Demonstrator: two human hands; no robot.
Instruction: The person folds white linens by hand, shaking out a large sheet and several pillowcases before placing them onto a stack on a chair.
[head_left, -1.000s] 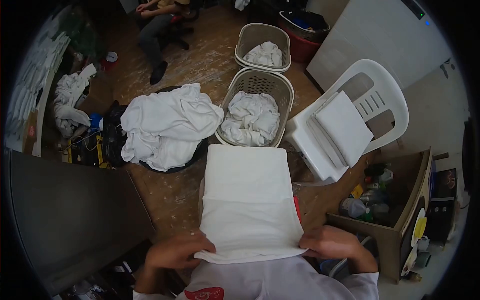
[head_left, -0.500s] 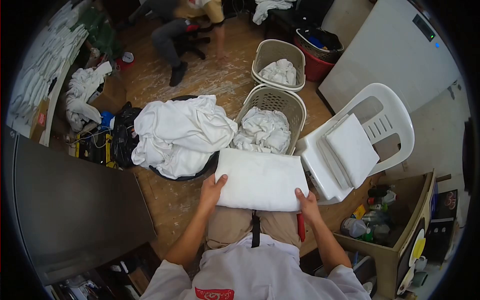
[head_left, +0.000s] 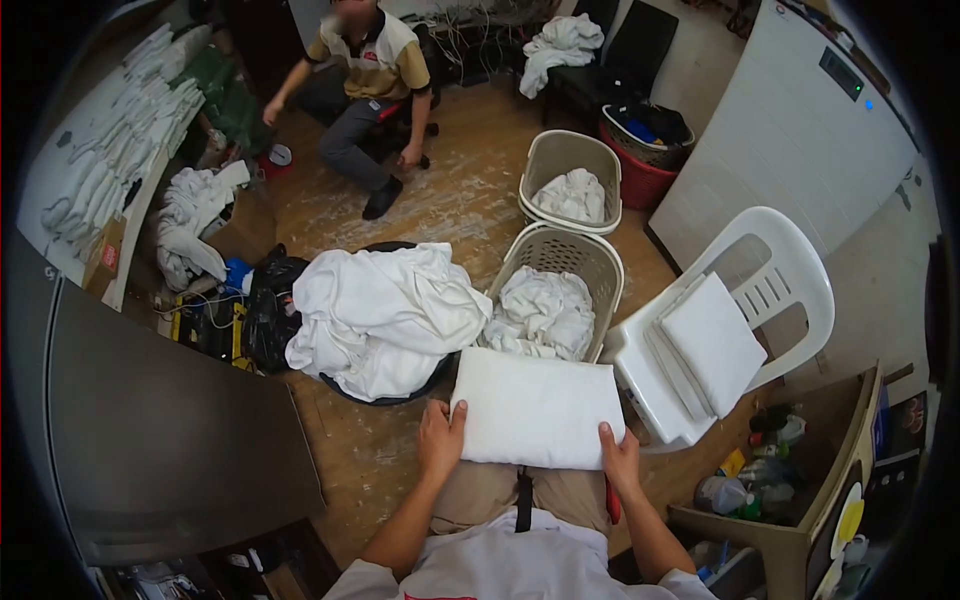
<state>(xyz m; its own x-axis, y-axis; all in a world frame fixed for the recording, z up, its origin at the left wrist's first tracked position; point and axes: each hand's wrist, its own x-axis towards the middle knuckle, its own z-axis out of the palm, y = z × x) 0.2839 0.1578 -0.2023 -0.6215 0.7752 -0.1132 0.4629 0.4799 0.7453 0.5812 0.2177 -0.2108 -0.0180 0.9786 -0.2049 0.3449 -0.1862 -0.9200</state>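
A folded white cloth (head_left: 537,408) lies flat over my lap, held at both sides. My left hand (head_left: 441,437) grips its left edge, thumb on top and fingers underneath. On its right edge my right hand (head_left: 619,455) has the same hold. Just beyond the cloth, crumpled white cloths (head_left: 540,312) fill the nearer laundry basket (head_left: 610,262). A large heap of white fabric (head_left: 385,305) rests in a dark round tub (head_left: 400,399) to the left. On the white plastic chair (head_left: 640,345) at the right sit more folded white cloths (head_left: 712,330).
Another person (head_left: 365,90) sits on a wheeled chair at the back. Behind the nearer basket stands a second basket (head_left: 570,150). A grey cabinet (head_left: 170,420) is at the left, a bin of bottles (head_left: 770,525) at the right. Stacked white cloths (head_left: 120,140) line a left shelf.
The view has tilted up, so the room sits lower in the frame. The other person now sits more upright. My hands keep their hold on the folded cloth.
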